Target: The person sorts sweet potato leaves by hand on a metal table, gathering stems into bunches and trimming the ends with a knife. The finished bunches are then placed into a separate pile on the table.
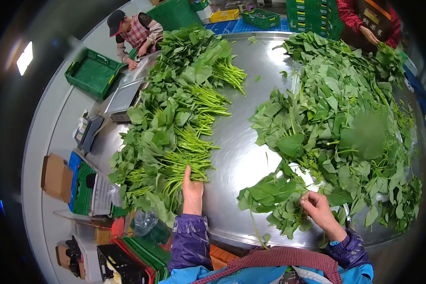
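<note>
Long bunches of leafy greens [194, 146] lie in a row down the left part of the metal table, their cut stems pointing right. At the near end of this row, my left hand [192, 191] grips the stems of a bunch, thumb on top and the other fingers mostly hidden. My right hand [319, 213] pinches a leafy stem between thumb and fingers, beside a small cluster of loose leaves [270, 191] at the table's front. A large heap of loose greens [336, 99] spreads over the right side, just beyond my right hand.
Bare steel of the table [241, 142] shows between row and heap. A co-worker [135, 35] stands at far left near a green crate [92, 73] and a scale [123, 102]. Another person's hand [369, 34] holds greens at far right. Stacked green crates [312, 16] stand behind.
</note>
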Action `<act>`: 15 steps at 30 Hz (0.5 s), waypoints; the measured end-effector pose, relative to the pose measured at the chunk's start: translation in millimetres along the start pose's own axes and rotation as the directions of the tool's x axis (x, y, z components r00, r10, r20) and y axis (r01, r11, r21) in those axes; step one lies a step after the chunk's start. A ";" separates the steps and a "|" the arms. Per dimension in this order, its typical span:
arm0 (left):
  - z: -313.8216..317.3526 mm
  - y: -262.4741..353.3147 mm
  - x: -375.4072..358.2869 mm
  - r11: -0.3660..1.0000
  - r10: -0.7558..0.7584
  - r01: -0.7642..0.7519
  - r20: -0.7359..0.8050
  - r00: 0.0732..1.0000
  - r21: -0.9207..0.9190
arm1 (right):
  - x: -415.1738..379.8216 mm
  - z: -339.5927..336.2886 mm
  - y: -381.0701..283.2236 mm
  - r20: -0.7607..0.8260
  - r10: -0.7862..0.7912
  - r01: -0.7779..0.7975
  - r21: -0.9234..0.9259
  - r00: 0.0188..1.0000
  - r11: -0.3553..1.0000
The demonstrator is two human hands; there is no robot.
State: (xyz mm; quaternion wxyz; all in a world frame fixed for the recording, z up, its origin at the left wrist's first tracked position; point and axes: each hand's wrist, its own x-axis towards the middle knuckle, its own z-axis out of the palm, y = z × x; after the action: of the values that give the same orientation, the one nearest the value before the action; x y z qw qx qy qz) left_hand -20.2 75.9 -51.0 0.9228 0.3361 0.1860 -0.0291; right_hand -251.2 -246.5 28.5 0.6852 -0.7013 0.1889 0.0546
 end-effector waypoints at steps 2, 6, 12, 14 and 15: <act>11.0 3.4 -25.3 1.000 -0.029 0.029 -0.106 0.994 0.005 | 0.1 1.8 0.4 0.024 0.003 -0.002 -0.017 1.000 1.000; 2.5 19.6 -52.7 0.971 -0.198 0.223 -0.226 0.954 0.091 | 1.7 -0.7 3.8 0.043 0.017 -0.017 0.016 0.999 1.000; 26.7 22.0 -103.9 0.838 -0.117 0.110 -0.021 0.993 0.535 | 4.3 1.5 -1.1 0.020 0.050 -0.050 0.026 0.999 0.998; 40.1 17.1 -96.1 0.337 0.131 -0.400 0.379 0.916 0.852 | 7.2 0.5 2.7 0.052 0.010 -0.005 -0.081 0.999 0.997; 59.0 27.1 -91.9 -0.157 0.151 -0.673 0.691 0.707 0.723 | 9.0 2.8 -5.3 0.056 -0.011 0.020 -0.152 0.998 0.988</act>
State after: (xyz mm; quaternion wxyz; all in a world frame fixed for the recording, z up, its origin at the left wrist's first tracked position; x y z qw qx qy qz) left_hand -81.7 53.1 40.5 0.3877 0.8963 -0.1921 0.0971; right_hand -240.6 -245.5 30.3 0.6349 -0.7513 0.1598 0.0829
